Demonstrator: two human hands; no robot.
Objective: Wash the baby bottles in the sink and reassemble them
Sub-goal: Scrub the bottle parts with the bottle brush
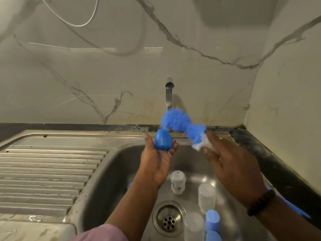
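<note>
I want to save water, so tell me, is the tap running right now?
Off, as far as it shows: no stream falls from the faucet into the sink.

Marble-veined wall (104, 75), white cable (76, 23), dark beaded bracelet (261, 202)

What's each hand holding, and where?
Left hand: blue cap, held at its wide base. Right hand: blue bottle brush, near its white bristle end; exact grip blurred.

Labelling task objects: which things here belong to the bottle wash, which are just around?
Job: blue cap in left hand; blue brush in right hand; bottles and caps in sink; tap.
Around: draining board; cable; bracelet.
</note>
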